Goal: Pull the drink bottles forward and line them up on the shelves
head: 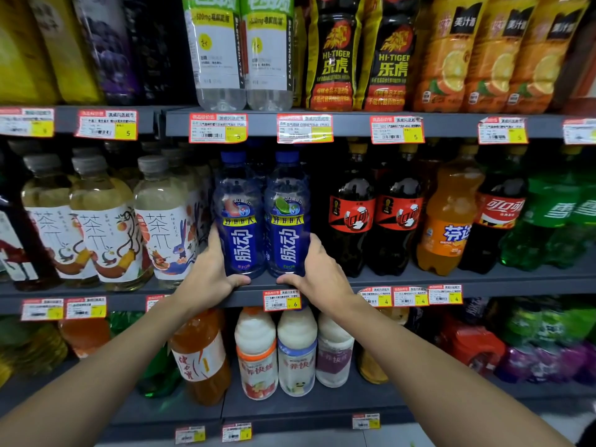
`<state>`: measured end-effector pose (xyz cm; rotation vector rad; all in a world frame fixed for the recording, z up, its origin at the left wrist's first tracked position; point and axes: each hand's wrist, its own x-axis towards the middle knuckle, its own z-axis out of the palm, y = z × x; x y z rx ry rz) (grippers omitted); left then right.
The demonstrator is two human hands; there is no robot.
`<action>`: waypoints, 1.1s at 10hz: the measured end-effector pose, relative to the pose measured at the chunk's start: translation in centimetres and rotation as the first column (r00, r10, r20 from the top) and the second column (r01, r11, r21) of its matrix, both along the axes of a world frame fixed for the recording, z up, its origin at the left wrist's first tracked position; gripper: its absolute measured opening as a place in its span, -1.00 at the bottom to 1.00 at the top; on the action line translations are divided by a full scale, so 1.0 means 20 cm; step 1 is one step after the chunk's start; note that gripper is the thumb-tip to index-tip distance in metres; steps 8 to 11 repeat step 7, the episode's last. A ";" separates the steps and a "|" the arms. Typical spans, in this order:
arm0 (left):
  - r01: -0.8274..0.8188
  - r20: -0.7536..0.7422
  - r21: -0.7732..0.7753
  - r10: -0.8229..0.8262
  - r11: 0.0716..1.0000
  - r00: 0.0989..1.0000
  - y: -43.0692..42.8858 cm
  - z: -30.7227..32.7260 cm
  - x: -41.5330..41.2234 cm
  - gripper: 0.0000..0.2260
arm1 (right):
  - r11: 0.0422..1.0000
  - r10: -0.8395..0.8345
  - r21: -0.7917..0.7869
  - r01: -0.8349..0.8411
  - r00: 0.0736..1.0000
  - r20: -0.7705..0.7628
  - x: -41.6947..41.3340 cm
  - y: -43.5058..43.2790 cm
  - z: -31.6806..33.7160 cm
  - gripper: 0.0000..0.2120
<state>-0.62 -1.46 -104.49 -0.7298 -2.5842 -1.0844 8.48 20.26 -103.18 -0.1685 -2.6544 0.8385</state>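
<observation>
Two blue drink bottles stand side by side at the front of the middle shelf (419,280). My left hand (208,272) grips the left blue bottle (240,221) low on its left side, thumb curled under its base at the front. My right hand (317,272) grips the right blue bottle (287,221) from the right in the same way. More blue bottles stand dimly behind the pair.
Pale tea bottles (106,221) stand left of the pair, dark cola bottles (353,217) and an orange soda (448,217) to the right. The upper shelf holds clear bottles (219,59) and black-yellow bottles (332,56). White milk-drink bottles (258,353) fill the lower shelf.
</observation>
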 end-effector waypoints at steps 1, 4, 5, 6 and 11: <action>-0.001 0.006 -0.003 0.001 1.000 1.000 0.00 0.00 -0.01 0.17 | 1.000 0.001 -0.016 -0.002 1.000 -0.012 0.00 0.01 -0.01 -0.04; -0.018 0.028 -0.048 0.020 0.999 0.999 0.00 0.01 0.00 0.15 | 0.999 0.006 -0.043 -0.007 1.000 -0.012 0.01 0.01 0.00 -0.06; -0.034 -0.010 -0.079 0.033 0.996 0.999 -0.01 0.04 0.01 0.14 | 1.000 0.010 -0.022 -0.010 1.000 -0.016 0.01 0.02 -0.01 -0.08; -0.050 -0.050 -0.039 0.048 0.998 0.998 -0.02 0.08 0.06 0.06 | 1.000 -0.004 0.017 0.004 1.000 -0.008 0.03 0.02 0.01 -0.04; -0.158 -0.143 0.139 0.178 0.978 0.974 0.00 0.01 0.20 -0.18 | 0.999 -0.017 0.039 0.021 0.996 -0.089 0.05 0.04 0.00 -0.12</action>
